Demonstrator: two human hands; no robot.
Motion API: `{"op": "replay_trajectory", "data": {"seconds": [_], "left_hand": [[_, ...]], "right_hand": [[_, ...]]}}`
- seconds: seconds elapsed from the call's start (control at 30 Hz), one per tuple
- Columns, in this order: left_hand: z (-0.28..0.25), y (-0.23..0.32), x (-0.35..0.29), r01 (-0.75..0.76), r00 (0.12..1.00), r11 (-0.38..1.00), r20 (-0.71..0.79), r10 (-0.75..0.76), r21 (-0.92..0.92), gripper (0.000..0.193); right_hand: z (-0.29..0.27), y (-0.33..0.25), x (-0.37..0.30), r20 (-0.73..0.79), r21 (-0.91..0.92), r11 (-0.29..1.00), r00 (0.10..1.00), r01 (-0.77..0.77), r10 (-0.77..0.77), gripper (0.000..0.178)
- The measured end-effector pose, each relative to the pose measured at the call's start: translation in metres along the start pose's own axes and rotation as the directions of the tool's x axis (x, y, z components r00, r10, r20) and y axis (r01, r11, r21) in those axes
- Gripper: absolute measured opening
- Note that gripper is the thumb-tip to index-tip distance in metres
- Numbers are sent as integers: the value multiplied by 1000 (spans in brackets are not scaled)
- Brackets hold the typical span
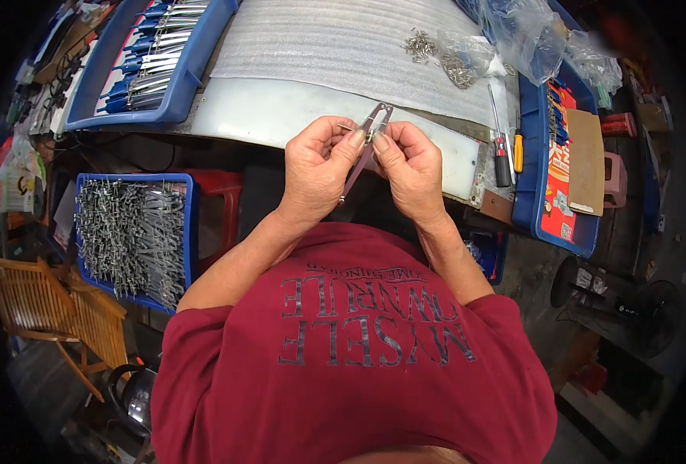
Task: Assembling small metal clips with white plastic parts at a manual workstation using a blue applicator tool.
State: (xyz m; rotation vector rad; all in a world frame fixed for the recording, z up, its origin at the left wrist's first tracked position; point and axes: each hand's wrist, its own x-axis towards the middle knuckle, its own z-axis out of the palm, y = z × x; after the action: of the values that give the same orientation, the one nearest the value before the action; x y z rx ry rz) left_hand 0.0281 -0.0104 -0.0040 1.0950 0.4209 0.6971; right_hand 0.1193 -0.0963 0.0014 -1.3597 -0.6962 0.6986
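Observation:
Above the near edge of the bench, both hands meet at a slim hinged metal piece (352, 182), its two narrow legs joined at the top in a narrow V. My left hand (314, 172) is closed, thumb and fingers pinching one leg. A thin pin-like bit pokes out by its fingertips; I cannot tell what it is. The other leg is pinched by my right hand (414, 172), its thumb close to the left one. Small metal pins (419, 46) lie heaped on the white foam sheet (304, 46), beside a clear bag (464, 56) holding more.
Blue crates of metal parts stand at far left (174, 108), lower left (192, 240) and right (548, 224). A red-and-black screwdriver (502, 164) and a yellow-handled one (518, 152) lie at the bench's right. A red stool (231, 193) and wooden chair (34, 298) are left.

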Motion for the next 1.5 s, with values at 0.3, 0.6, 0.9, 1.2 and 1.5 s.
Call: {"op": "replay_trajectory", "data": {"seconds": [0.3,0.6,0.9,1.2,1.5], "left_hand": [[0,1,1,-5,1000,1000,15,5,-9,12],[-3,4,6,80,995,996,60,-78,-26,11],[-6,9,9,76,990,994,112,-85,83,11],[-3,6,6,89,987,992,126,-100,87,11],[-3,4,9,143,984,990,110,-143,1,12]], "right_hand": [[-2,-1,1,2,4,1000,1000,-6,6,14],[-6,6,2,5,-52,998,1000,22,-22,13],[-9,2,3,19,-103,994,1000,23,-21,13],[-11,3,2,31,-65,998,999,-9,11,13],[-10,-2,4,5,-39,999,999,-34,35,15]]}}
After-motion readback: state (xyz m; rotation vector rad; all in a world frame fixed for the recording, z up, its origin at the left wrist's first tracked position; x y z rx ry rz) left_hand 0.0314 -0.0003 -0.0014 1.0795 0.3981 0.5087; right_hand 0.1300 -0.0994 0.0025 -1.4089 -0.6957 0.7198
